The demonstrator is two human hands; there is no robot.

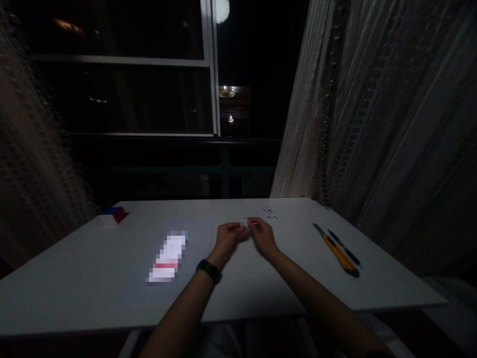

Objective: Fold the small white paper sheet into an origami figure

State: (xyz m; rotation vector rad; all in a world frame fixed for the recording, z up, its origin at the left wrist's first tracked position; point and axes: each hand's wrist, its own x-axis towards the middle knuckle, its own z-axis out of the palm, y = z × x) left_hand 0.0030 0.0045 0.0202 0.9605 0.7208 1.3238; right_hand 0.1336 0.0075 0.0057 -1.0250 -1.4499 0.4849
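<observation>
A small white paper piece (244, 223) with faint dark marks is held between both hands above the middle of the table. My left hand (228, 238), with a dark band on its wrist, pinches the piece from the left. From the right, my right hand (263, 235) has its fingers closed on the same piece. Just beyond, two small white paper pieces (273, 217) with dark marks lie flat on the table. The fingers partly cover the held piece, and the dim light hides its details.
On the white table (298, 288), a yellow utility knife (340, 254) and a dark pen (345, 247) lie at right. A lit, blurred-out screen (168, 256) rests on a pale sheet (134, 291) at left. A blue, red and white block (113, 216) stands at the far left; curtains (372, 124) hang beyond.
</observation>
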